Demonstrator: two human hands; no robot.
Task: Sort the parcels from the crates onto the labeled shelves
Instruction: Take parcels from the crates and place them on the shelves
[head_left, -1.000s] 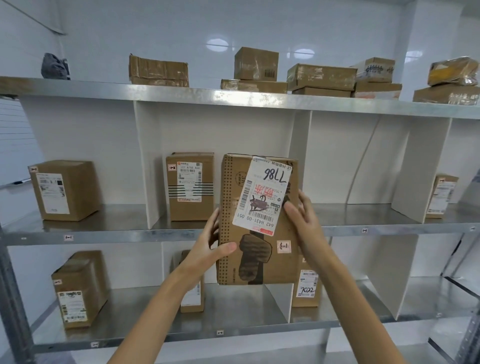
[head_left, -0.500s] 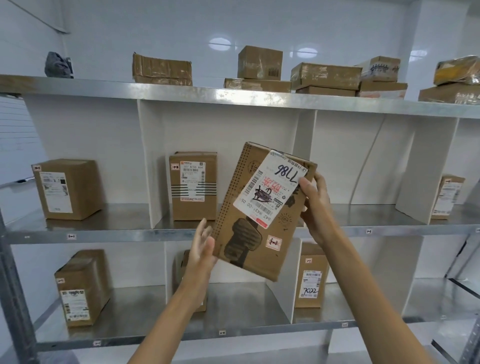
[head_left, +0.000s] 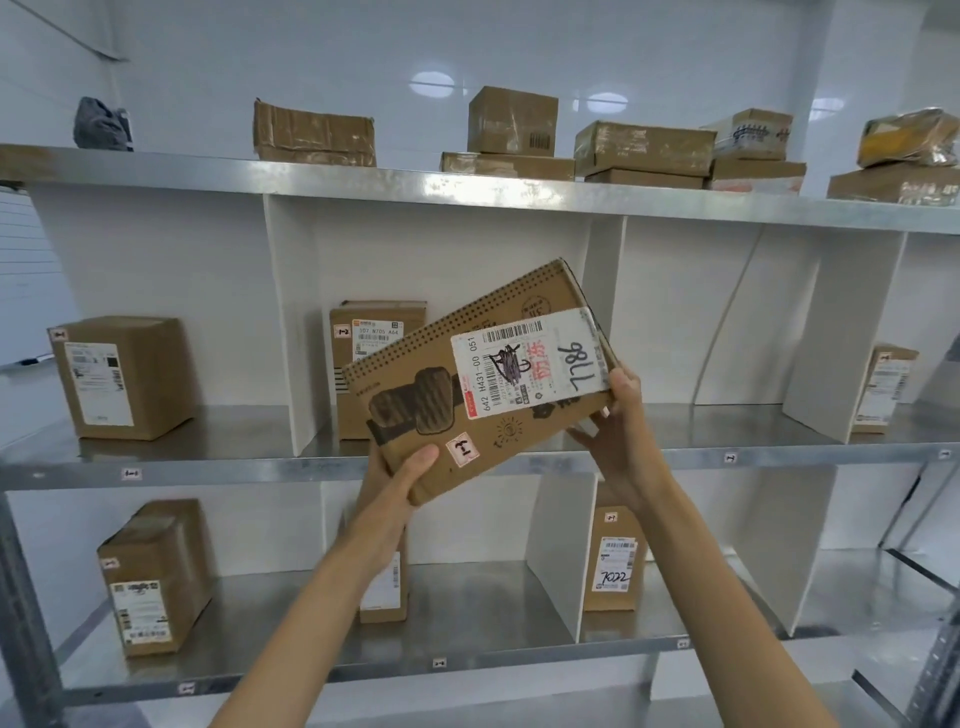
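I hold a flat brown cardboard parcel (head_left: 467, 410) in front of the middle shelf (head_left: 218, 470), turned almost on its side. Its white shipping label reads 7786 and a small sticker sits near its lower edge. My left hand (head_left: 400, 480) grips the parcel's lower left corner, thumb on the front face. My right hand (head_left: 618, 421) holds the right end, fingers wrapped around the edge. The parcel partly covers a labelled box (head_left: 374, 338) standing in the second compartment of the middle shelf.
White dividers (head_left: 291, 332) split the metal shelves into compartments. Boxes stand at the middle shelf's left (head_left: 119, 376) and far right (head_left: 885, 387). The lower shelf holds boxes at left (head_left: 150, 577) and centre (head_left: 615, 558). Several parcels (head_left: 644, 148) lie along the top shelf.
The parcel has rotated clockwise from upright to nearly lying on its side. My left hand shifted to grip its lower left corner; my right hand stayed on the end with the label.
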